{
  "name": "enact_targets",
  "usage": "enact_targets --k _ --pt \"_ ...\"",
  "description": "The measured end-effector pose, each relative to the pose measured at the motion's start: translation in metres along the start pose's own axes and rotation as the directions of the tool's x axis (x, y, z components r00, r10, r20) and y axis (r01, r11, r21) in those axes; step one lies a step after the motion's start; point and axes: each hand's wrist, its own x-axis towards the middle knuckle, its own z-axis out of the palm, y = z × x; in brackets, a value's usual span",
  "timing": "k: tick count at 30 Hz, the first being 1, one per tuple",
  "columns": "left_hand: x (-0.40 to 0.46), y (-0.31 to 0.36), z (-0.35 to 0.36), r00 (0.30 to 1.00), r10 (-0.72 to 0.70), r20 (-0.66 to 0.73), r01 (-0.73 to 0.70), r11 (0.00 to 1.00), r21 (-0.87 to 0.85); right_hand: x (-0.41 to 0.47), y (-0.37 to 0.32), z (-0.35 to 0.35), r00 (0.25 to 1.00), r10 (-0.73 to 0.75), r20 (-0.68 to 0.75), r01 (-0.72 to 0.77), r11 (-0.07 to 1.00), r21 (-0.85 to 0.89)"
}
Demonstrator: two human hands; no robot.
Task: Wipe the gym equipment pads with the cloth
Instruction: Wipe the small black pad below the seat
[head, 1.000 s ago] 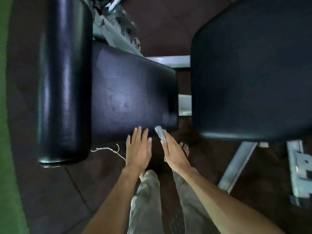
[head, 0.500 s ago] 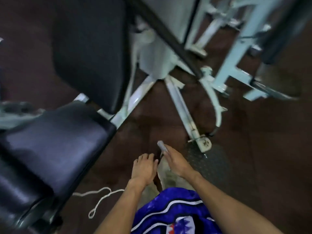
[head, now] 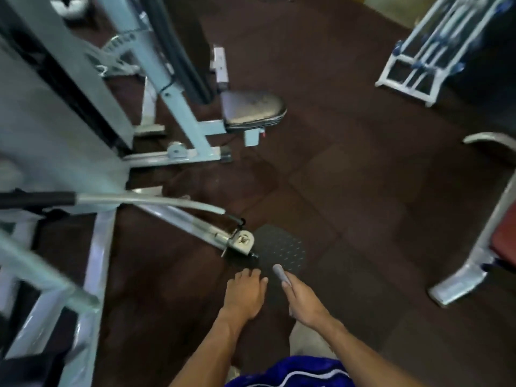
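The person stands on a dark brown rubber floor (head: pixel 349 169), both arms held out low in front of the body. The right hand (head: pixel 303 298) is closed around a small rolled grey cloth (head: pixel 280 272), whose end sticks out past the fingertips. The left hand (head: pixel 245 294) is just beside it, apart from it, palm down, fingers loose and together, holding nothing.

Just ahead of both hands a round black studded mat (head: pixel 282 247) lies on the floor. At its left edge sits the metal end of a cable handle (head: pixel 243 241), and a curved silver bar (head: pixel 150 201) runs from there off to the left, well past the left hand, ending in a black grip.

Farther ahead and left of the hands stands a pale blue machine frame (head: pixel 178 107) with a worn grey seat pad (head: pixel 254 110) fixed low on it; the pad is well apart from the cloth. Far ahead to the right is a white rack (head: pixel 418 60). Off to the right of the right hand stands a silver frame leg (head: pixel 474 255) with a red pad (head: pixel 505 241) at the picture's edge. Blue shorts (head: pixel 290 372) show below the arms.
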Motion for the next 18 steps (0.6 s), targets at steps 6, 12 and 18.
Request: enact_targets --k 6,12,18 --pt "0.066 0.110 -0.013 1.000 0.005 0.031 -0.005 1.000 0.006 0.031 0.041 -0.111 0.998 0.034 -0.045 -0.035 0.999 -0.031" --pt "0.132 0.162 -0.038 0.997 -0.018 0.072 0.015 0.999 0.044 0.089 0.055 -0.184 0.992 0.121 -0.032 -0.122 0.991 -0.049" --pt "0.216 0.167 -0.094 0.996 -0.056 0.076 0.056 0.998 -0.003 0.168 0.027 -0.242 0.997 0.078 -0.009 -0.078 0.996 -0.040"
